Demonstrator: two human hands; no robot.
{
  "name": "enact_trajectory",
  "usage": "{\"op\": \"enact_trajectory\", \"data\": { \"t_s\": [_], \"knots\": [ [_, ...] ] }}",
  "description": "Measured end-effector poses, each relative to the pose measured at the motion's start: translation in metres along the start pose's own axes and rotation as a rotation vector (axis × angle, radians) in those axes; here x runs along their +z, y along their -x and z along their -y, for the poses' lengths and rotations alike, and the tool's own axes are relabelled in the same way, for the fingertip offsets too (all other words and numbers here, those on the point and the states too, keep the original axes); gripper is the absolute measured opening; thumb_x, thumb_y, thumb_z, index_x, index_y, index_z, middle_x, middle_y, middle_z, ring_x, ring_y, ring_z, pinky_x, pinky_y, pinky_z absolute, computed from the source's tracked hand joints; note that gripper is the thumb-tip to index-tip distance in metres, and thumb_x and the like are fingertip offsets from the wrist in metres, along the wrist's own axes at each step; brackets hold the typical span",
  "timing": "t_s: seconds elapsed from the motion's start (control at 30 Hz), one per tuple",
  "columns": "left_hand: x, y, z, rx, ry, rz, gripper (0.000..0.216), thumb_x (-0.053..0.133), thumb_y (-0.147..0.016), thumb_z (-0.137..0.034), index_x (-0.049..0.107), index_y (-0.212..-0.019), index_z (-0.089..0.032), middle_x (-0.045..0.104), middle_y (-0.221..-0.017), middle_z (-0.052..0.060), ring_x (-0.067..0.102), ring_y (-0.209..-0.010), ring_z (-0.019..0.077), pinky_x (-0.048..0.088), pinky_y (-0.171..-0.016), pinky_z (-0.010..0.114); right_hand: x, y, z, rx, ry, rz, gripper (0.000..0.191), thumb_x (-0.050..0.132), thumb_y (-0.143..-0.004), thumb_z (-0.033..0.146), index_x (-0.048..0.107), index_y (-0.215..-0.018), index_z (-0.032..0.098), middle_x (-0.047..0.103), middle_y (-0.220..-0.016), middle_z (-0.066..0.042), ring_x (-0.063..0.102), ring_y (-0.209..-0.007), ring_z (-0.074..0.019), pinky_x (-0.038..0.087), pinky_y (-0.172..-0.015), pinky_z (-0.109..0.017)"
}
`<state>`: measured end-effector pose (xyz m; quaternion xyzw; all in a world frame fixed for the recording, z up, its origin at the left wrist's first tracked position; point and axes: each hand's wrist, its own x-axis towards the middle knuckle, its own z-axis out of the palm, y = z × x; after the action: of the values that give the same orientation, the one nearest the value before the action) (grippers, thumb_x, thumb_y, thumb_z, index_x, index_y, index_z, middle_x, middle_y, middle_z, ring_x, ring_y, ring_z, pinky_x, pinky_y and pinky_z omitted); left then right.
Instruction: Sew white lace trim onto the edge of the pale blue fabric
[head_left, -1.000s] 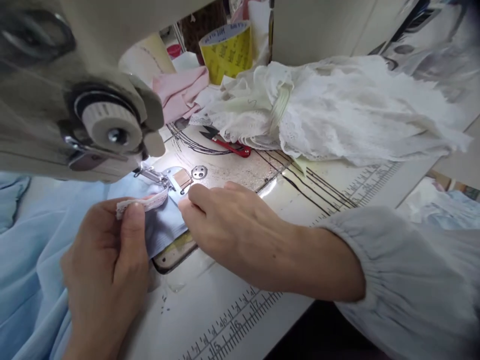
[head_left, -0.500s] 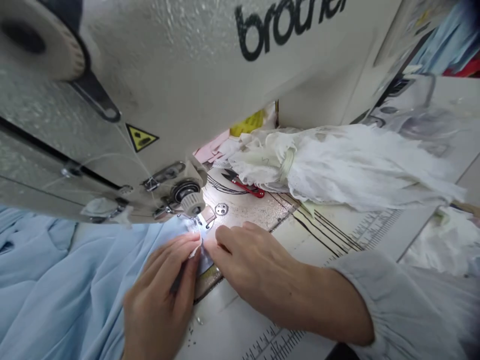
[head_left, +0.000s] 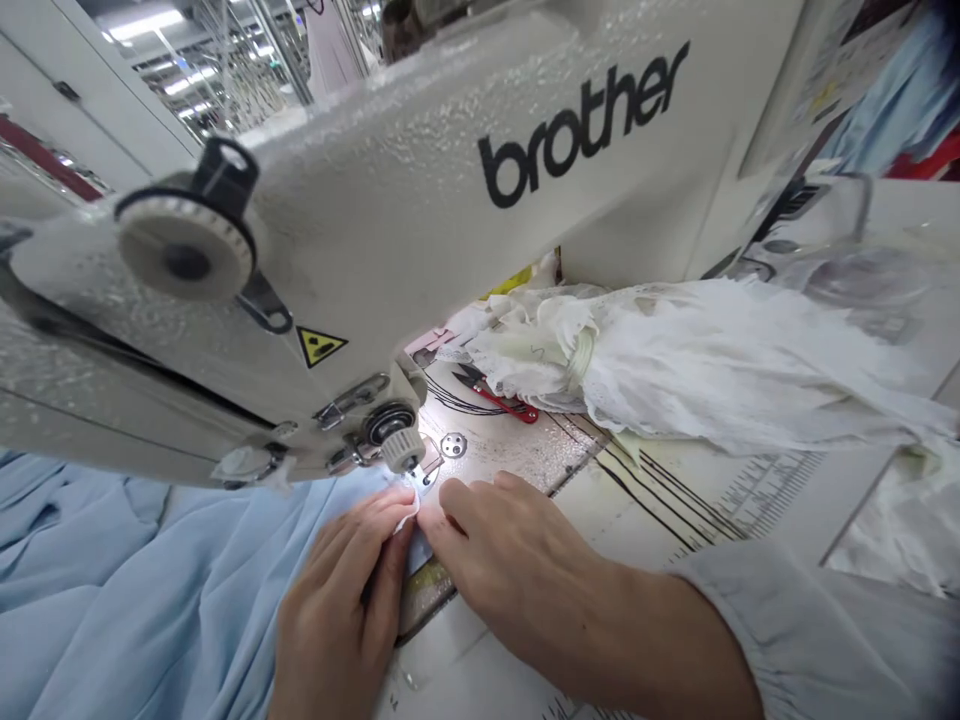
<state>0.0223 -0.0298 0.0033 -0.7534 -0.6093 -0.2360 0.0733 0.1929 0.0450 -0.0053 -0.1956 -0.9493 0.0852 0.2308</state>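
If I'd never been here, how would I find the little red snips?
Find the sewing machine marked "brother". Below that lettering lies a tied white cloth bundle, with the snips by its near edge. Unlike the pale bundle, they're red-handled with dark, pointed blades.

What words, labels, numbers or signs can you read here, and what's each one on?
"brother": on the sewing machine.
Yellow warning triangle: on the sewing machine, a pictogram without readable words.
Ruler markings: on the white table; numbers too blurred to read.
Yellow-marked patch: sewing machine's right end, too blurred to read.
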Motion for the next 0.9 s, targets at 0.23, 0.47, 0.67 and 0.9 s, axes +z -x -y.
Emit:
{"op": "enact_trajectory", "data": {
  "t_s": [0.23, 0.47, 0.67, 0.9],
  "knots": [
    [0.0001, 0.0028, 0.0028, 0.013, -0.016, 0.010, 0.022, 0.051, -0.092, -0.014, 0.060, -0.111, -0.020, 0.067, -0.115, 0.001, 0.060, -0.110, 0.0091, 0.038, -0.104, 0.017, 0.0001, 0.0017, 0.0015, 0.010, 0.028, -0.052, 0.030, 0.050, -0.072, 0.000, 0.060, -0.099, 0.006, 0.054, -0.076, -0.005, 0.047, -0.064, -0.0202, 0.035, -0.057, -0.034],
    [-0.0005, -0.0004, 0.0049, -0.023, 0.004, 0.005, 0.019, 0.051, -0.092, -0.016, 0.061, -0.108, -0.019, 0.067, -0.112, 0.002, 0.061, -0.108, 0.0090, 0.040, -0.102, 0.016, 0.0058, -0.0010, 0.0014, 0.030, 0.037, -0.023, 0.025, 0.051, -0.073, 0.003, 0.058, -0.095, 0.010, 0.051, -0.076, -0.004, 0.044, -0.061, -0.0192, 0.032, -0.055, -0.034],
    [-0.0024, 0.0014, 0.0040, -0.033, 0.006, -0.022, 0.017, 0.053, -0.091, -0.016, 0.062, -0.106, -0.021, 0.068, -0.109, 0.001, 0.061, -0.104, 0.0094, 0.041, -0.101, 0.017, 0.0004, -0.0002, 0.0004, 0.000, 0.009, -0.035, 0.027, 0.053, -0.071, 0.001, 0.059, -0.097, 0.008, 0.052, -0.076, -0.004, 0.046, -0.062, -0.0188, 0.035, -0.054, -0.034],
    [-0.0032, -0.0003, 0.0002, -0.030, 0.003, -0.047, 0.018, 0.056, -0.090, -0.015, 0.062, -0.105, -0.022, 0.068, -0.109, 0.000, 0.062, -0.102, 0.0105, 0.042, -0.100, 0.020, -0.0023, 0.0000, -0.0003, -0.007, 0.048, -0.019, 0.026, 0.048, -0.073, -0.001, 0.058, -0.095, 0.008, 0.053, -0.077, -0.005, 0.049, -0.062, -0.0202, 0.038, -0.055, -0.034]
  ]
}}
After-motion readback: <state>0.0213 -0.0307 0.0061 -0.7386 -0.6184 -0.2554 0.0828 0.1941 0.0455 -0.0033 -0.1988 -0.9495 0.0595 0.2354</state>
